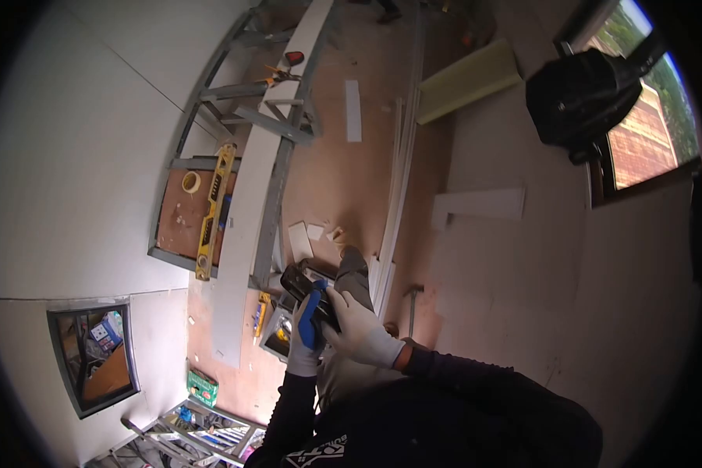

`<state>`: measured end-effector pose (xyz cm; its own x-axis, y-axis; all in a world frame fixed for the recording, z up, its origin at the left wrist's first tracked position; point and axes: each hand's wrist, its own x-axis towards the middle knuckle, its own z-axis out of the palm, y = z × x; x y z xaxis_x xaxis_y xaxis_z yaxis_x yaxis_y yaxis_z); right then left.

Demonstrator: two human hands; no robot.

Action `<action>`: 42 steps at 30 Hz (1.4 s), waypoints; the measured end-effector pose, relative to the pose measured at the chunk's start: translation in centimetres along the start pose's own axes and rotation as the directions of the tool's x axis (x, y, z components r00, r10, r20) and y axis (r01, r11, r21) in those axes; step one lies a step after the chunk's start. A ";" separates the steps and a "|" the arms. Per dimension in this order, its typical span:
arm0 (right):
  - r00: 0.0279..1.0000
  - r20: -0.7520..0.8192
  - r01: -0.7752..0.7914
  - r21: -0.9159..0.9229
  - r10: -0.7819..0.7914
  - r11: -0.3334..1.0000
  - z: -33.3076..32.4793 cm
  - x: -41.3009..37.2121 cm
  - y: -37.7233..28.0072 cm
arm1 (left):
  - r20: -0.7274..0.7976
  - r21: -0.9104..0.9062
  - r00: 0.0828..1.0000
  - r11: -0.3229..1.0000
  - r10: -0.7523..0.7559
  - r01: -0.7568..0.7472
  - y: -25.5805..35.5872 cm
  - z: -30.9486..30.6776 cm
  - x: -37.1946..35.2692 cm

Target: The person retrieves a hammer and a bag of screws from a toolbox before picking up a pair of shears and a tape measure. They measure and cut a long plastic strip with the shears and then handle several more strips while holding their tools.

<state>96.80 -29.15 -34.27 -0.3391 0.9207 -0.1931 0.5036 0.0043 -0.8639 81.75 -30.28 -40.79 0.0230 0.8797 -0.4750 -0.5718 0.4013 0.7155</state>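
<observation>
Both hands wear white gloves and meet in front of my body. My left hand point(307, 337), its glove blue on the palm side, is closed around a black oblong object point(296, 281) that looks like a phone or a small case. From the other side, my right hand point(360, 329) presses against the same object, fingers bent over its lower part. Its exact kind is hard to make out, and some of my fingertips are hidden. Just below and left of it, an open toolbox point(278, 334) rests on the floor beside a yellow tube-like item point(260, 313).
A metal trestle point(210, 92) carries a long white board point(259, 168), a yellow spirit level point(215, 210) and a tape roll point(191, 182). Long trim strips point(402, 179) and a hammer point(415, 303) lie to the right. A window point(639, 140) is upper right; a stepladder point(218, 438) lies lower left.
</observation>
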 end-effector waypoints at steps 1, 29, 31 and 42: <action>1.000 0.002 0.017 -0.059 -0.017 0.998 -0.4 1.9 -0.1 | 0.000 0.029 0.999 0.999 0.040 -0.040 0.2 -0.3 1.9; 0.980 0.009 -0.173 -0.452 0.198 0.875 -13.0 81.5 17.0 | -0.221 -0.552 0.973 0.831 -0.070 -0.066 24.3 -2.1 45.0; 0.972 0.044 -0.178 -0.509 0.232 0.842 -12.6 86.0 19.2 | -0.342 -0.500 0.937 0.858 -0.072 -0.117 23.2 -1.4 46.8; 0.983 0.078 -0.042 -0.790 0.169 0.612 -10.8 98.2 23.7 | -0.484 -0.596 0.862 0.778 -0.150 -0.199 18.7 3.8 58.7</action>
<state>84.04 65.62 -68.64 -0.3104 0.8749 -0.3719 0.9500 0.2718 -0.1536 75.52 29.82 -53.27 -0.2916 0.5743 -0.7649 -0.9380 -0.0151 0.3463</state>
